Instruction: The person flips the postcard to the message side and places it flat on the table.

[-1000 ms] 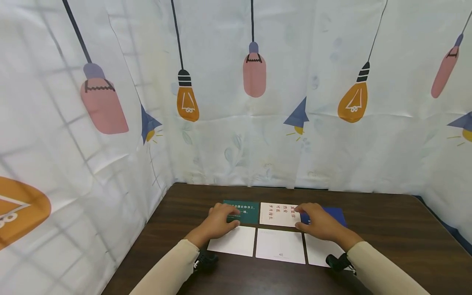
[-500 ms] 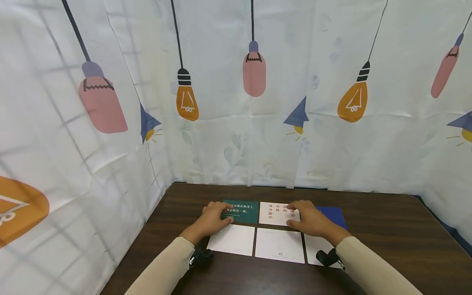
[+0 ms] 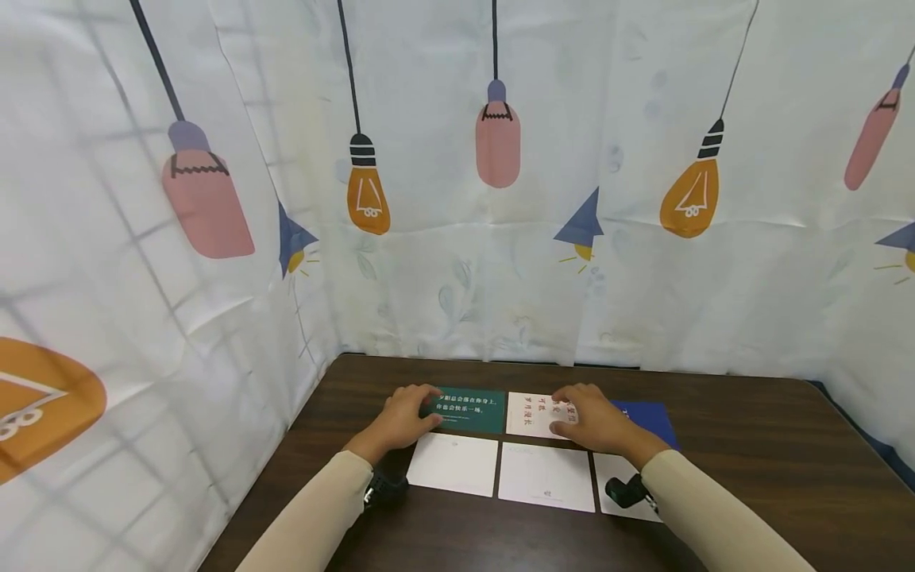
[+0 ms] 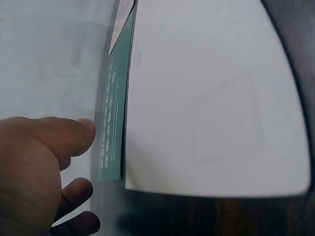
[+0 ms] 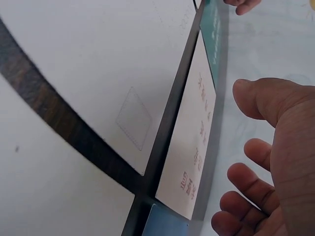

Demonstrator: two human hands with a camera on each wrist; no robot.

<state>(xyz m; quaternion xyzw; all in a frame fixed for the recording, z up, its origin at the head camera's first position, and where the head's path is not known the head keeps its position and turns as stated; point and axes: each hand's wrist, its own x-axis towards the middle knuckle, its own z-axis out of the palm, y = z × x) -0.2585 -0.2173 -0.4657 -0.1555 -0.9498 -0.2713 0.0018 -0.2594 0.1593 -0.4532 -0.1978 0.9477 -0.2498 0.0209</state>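
Six-card layout aside, two rows of cards lie on the table. In the head view the back row holds a green card (image 3: 469, 409) with white lettering, a white card with red lettering (image 3: 529, 415) and a blue card (image 3: 654, 421). My left hand (image 3: 395, 421) hovers at the green card's left end, fingers relaxed and thumb apart. My right hand (image 3: 604, 423) is over the red-lettered card's right part and hides some of the blue card. In the right wrist view its fingers (image 5: 246, 182) bend loosely with nothing between them.
The front row has a left white card (image 3: 453, 463), a middle white card (image 3: 546, 477) and a right white card (image 3: 606, 469) partly behind the right wrist's black device (image 3: 625, 492). A lamp-patterned curtain (image 3: 429, 262) encloses the dark wooden table (image 3: 743, 445).
My left hand has moved left, uncovering more of the green card's lettering. My right hand has shifted left from the blue card over the red-lettered one. The cards lie as before.
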